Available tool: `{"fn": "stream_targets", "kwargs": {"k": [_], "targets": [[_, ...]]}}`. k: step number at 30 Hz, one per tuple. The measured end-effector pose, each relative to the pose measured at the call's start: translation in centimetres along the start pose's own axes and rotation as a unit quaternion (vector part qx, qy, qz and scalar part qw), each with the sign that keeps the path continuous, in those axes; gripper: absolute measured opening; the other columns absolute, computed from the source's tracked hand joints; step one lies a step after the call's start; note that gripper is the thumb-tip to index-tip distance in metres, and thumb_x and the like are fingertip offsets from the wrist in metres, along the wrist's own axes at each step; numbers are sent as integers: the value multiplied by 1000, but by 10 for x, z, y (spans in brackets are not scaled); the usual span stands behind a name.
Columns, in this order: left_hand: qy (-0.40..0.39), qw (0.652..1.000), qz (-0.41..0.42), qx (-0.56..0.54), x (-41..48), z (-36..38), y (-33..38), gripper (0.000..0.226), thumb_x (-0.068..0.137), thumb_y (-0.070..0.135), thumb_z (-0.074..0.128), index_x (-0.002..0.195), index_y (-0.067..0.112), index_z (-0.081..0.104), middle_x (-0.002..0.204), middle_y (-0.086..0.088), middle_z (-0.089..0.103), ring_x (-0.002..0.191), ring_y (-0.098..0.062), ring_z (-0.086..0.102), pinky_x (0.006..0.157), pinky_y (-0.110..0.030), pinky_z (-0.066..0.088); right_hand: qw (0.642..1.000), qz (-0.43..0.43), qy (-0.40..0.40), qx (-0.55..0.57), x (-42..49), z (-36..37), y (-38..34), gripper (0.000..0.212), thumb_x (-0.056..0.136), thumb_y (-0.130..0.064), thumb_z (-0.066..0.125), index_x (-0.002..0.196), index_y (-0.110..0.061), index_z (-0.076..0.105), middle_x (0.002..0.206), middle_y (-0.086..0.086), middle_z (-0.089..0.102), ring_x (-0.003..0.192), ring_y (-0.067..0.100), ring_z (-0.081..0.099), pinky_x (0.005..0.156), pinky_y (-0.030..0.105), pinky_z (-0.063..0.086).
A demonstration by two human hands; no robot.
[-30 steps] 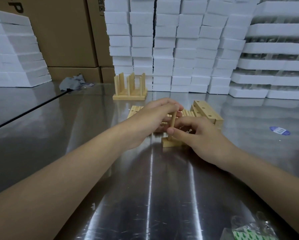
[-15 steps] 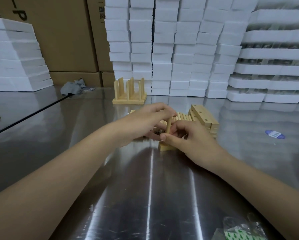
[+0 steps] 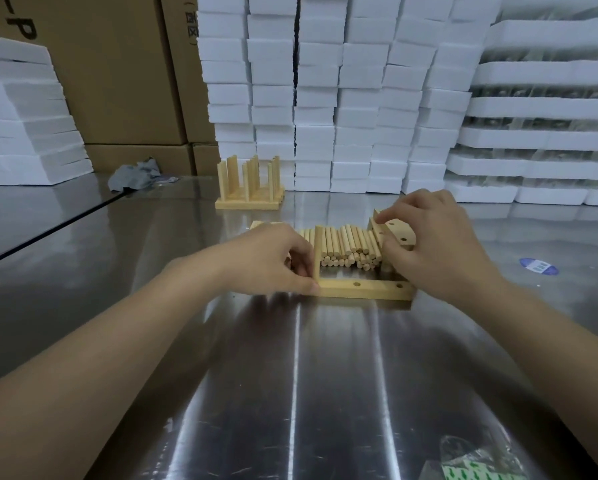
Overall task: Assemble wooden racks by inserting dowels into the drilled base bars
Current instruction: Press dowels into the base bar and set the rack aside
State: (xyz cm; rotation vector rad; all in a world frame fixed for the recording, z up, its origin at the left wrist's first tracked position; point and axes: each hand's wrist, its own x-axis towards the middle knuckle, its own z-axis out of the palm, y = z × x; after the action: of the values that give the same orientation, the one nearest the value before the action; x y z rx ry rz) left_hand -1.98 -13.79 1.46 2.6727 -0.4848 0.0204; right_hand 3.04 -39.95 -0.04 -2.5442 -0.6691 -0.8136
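A pale wooden base bar (image 3: 366,289) lies flat across the middle of the steel table (image 3: 325,393), with two drilled holes open along its top. One upright dowel (image 3: 318,251) stands in its left end. The left hand (image 3: 273,261) curls round the foot of that dowel, thumb tip on the bar's end. Just behind the bar lies a pile of loose dowels (image 3: 346,247), round ends facing the camera. To the pile's right, the right hand (image 3: 436,244) pinches the top drilled bar (image 3: 396,233) of a small stack.

A finished rack (image 3: 250,188) stands near the table's far edge. A grey rag (image 3: 134,174) lies toward the far left corner, a blue sticker (image 3: 538,265) by the right edge, and a clear plastic bag (image 3: 477,462) at the near right corner. White foam blocks (image 3: 325,81) are stacked behind, beside cardboard boxes (image 3: 117,81) that show a large "P". The other print is too small to read.
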Motion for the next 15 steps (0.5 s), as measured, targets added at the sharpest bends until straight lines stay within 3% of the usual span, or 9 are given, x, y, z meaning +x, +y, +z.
{"fn": "stream_targets", "kwargs": {"k": [2, 8, 15], "targets": [[7, 1000, -8, 19, 0, -4, -5, 15, 88, 42, 86, 81, 34, 75, 81, 24, 72, 74, 6, 64, 61, -9, 43, 999, 1, -21, -40, 1, -2, 4, 35, 94, -32, 67, 127, -25, 72, 130, -2, 62, 126, 26, 45, 106, 42, 34], [6, 999, -21, 31, 0, -8, -12, 16, 88, 43, 86, 83, 31, 76, 79, 16, 74, 72, 4, 65, 58, -9, 41, 993, -17, -87, -76, 0, 6, 6, 47, 91, -48, 71, 136, -33, 67, 147, -8, 52, 142, 21, 34, 115, 43, 30], [-5, 999, -19, 35, -1, -11, -12, 19, 87, 45, 86, 90, 28, 80, 84, 14, 75, 75, -1, 66, 65, -18, 47, 993, -27, -74, -87, 3, 21, 7, 49, 93, -53, 70, 138, -33, 67, 151, -8, 51, 143, 20, 33, 117, 43, 28]]}}
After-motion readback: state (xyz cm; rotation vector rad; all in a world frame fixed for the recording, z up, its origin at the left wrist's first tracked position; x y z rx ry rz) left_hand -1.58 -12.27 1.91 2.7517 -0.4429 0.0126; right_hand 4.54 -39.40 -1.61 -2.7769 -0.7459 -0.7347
